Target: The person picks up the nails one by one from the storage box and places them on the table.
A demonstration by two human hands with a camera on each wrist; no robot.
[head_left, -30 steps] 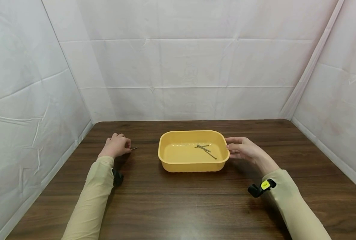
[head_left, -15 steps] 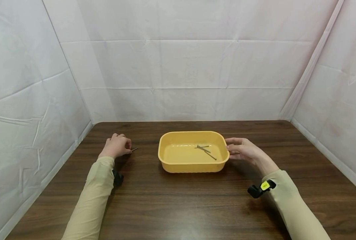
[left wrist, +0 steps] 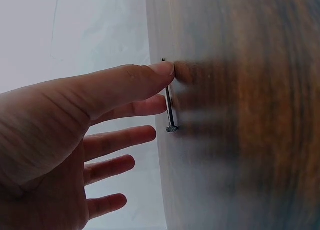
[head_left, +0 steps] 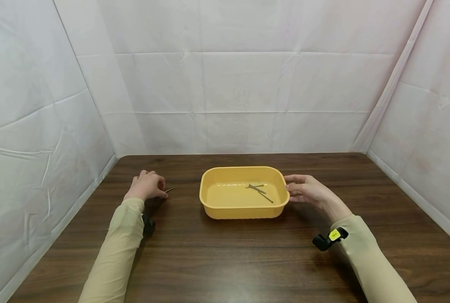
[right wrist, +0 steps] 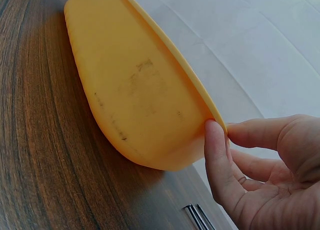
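1. A thin grey metal nail (left wrist: pixel 170 107) is lying on the dark wooden table (head_left: pixel 225 252), left of the yellow rectangular plastic tub (head_left: pixel 209 206).
2. The left hand (head_left: pixel 146 185) is touching it, thumb and forefinger closing narrowly around it.
3. The right hand (head_left: pixel 309 189) is pinching the tub's right rim.
4. More nails (head_left: pixel 260 190) are lying inside the tub.

walls (head_left: pixel 243 97): white creased sheeting enclosing back and both sides | table (head_left: pixel 225 261): dark wood-grain top filling the floor of the booth, meeting the sheeting at its edges | light: falling soft and even
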